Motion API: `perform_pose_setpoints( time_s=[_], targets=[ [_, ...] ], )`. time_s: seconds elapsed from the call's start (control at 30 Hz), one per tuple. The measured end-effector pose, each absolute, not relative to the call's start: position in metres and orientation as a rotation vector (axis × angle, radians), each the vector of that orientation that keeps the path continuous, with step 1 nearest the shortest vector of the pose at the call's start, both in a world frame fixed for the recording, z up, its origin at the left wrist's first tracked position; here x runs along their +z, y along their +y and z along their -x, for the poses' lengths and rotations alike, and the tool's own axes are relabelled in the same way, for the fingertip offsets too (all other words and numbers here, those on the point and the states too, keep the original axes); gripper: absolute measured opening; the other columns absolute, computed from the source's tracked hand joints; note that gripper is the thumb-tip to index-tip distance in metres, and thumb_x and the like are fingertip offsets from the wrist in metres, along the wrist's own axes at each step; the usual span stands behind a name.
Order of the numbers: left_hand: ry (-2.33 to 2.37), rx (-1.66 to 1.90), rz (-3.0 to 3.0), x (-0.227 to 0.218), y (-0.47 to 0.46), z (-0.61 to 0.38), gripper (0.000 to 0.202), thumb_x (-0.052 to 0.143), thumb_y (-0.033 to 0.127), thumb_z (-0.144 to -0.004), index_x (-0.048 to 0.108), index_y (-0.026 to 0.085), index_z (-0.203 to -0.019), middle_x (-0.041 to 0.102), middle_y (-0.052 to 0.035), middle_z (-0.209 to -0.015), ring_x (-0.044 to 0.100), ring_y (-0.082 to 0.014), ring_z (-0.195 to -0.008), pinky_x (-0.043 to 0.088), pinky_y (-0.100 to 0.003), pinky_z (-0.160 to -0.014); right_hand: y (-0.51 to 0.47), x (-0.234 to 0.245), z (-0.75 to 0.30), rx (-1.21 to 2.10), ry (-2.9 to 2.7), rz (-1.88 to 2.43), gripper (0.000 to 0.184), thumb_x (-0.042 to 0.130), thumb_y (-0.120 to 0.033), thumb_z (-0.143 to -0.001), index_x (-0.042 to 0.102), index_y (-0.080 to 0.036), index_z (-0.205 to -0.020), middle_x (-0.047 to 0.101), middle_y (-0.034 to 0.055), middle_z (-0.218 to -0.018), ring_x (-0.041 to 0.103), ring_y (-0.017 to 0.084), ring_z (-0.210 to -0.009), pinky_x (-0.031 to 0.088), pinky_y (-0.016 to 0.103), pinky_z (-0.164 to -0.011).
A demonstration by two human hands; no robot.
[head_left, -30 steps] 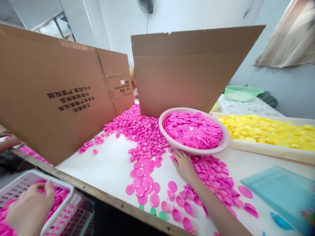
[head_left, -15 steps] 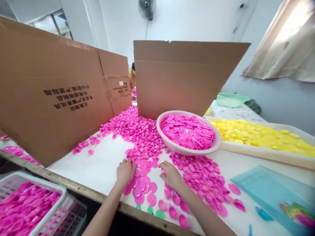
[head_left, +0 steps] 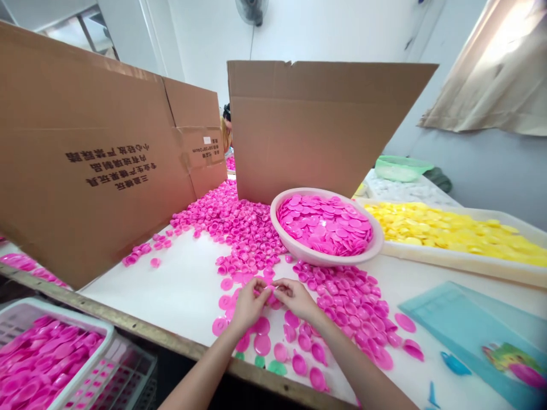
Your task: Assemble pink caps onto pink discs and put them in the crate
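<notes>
Left hand (head_left: 255,304) and right hand (head_left: 296,299) come in from the bottom edge, palms down, and meet over the table. Their fingertips (head_left: 265,290) bunch narrow and nearly touch; I cannot tell whether they pinch a piece. Half a second back, the hands stood apart over the pile.

Pink plastic caps (head_left: 261,341) lie loose around and beneath the hands, some flat, some cupped, with a few green caps (head_left: 277,368) at the near edge of the white table top (head_left: 179,296). Near left, a white plastic crate (head_left: 64,319) holds more pink pieces.

Farther on, a pale pink basin (head_left: 327,259) sits heaped with pink discs, and a white tray (head_left: 427,256) of yellow discs lies to its right. Upright cardboard sheets (head_left: 316,125) stand behind, with a co-worker's head (head_left: 226,128) in the gap.
</notes>
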State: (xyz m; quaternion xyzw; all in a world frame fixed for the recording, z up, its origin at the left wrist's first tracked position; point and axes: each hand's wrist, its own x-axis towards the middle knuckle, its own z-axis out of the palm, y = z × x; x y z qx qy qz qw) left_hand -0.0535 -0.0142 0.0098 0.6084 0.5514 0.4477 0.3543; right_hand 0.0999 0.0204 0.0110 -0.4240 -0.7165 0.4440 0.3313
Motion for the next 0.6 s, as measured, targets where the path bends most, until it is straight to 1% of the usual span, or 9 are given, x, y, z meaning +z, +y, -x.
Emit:
perform_pose_setpoints(
  time_s=[0.1,0.2,0.3,0.37,0.47,0.53,0.6],
  targets=[
    [1.486,1.07,-1.59,0.005,-0.008,0.044,0.023,0.043,0.039,-0.075,0.05,0.017,-0.08,0.057,-0.0002,-0.07,0.054,-0.0111,-0.06,0.041,-0.022,-0.055,0.024,0.0,-0.102,1.281,-1.725,1.227,0.02,0.052,-0.02,-0.073,0.054,-0.014,-0.092,0.057,-0.001,-0.058,0.054,0.01,-0.048,0.043,0.018,-0.045],
    [1.523,0.975,-1.6,-0.002,-0.005,0.043,0.024,0.045,0.038,-0.075,0.051,0.016,-0.079,0.058,-0.0014,-0.069,0.054,-0.0116,-0.059,0.041,-0.023,-0.054,0.025,-0.001,-0.103,1.404,-1.643,1.347,0.018,0.052,-0.013,-0.071,0.052,-0.012,-0.089,0.055,-0.0033,-0.05,0.052,0.008,-0.04,0.042,0.017,-0.04],
    [1.506,0.909,-1.596,-0.007,-0.006,0.045,0.024,0.043,0.038,-0.076,0.05,0.015,-0.08,0.059,-0.0023,-0.069,0.054,-0.0116,-0.057,0.041,-0.023,-0.052,0.022,0.006,-0.103,1.491,-1.627,1.414,0.015,0.052,-0.012,-0.07,0.051,-0.012,-0.085,0.055,-0.0031,-0.048,0.052,0.008,-0.038,0.04,0.016,-0.036],
    [1.515,0.834,-1.656,-0.006,-0.004,0.046,0.022,0.041,0.036,-0.077,0.05,0.015,-0.08,0.059,-0.0028,-0.068,0.053,-0.012,-0.056,0.04,-0.024,-0.051,0.02,0.012,-0.102,1.549,-1.608,1.449,0.012,0.051,-0.013,-0.071,0.052,-0.012,-0.083,0.056,-0.0019,-0.048,0.053,0.009,-0.038,0.042,0.017,-0.037],
    [1.576,0.674,-1.799,0.005,0.003,0.047,0.019,0.047,0.033,-0.074,0.052,0.015,-0.073,0.058,-0.0036,-0.064,0.051,-0.0142,-0.054,0.038,-0.026,-0.05,0.019,0.016,-0.101,1.643,-1.563,1.507,0.011,0.05,-0.01,-0.069,0.052,-0.012,-0.08,0.059,0.0007,-0.052,0.056,0.011,-0.041,0.045,0.019,-0.04],
    [1.645,0.613,-1.864,0.015,0.008,0.042,0.019,0.047,0.033,-0.073,0.054,0.015,-0.07,0.057,-0.005,-0.064,0.05,-0.0155,-0.056,0.037,-0.028,-0.053,0.02,0.014,-0.101,1.671,-1.56,1.516,0.01,0.05,-0.009,-0.067,0.052,-0.012,-0.077,0.06,0.0018,-0.053,0.056,0.012,-0.042,0.045,0.02,-0.041],
    [1.728,0.635,-1.932,0.021,0.011,0.033,0.022,0.041,0.032,-0.077,0.055,0.015,-0.076,0.057,-0.0074,-0.074,0.05,-0.0172,-0.066,0.038,-0.03,-0.06,0.022,0.008,-0.101,1.676,-1.586,1.494,0.009,0.05,-0.009,-0.066,0.051,-0.012,-0.075,0.06,0.0017,-0.052,0.056,0.012,-0.041,0.045,0.019,-0.04]
  ],
)
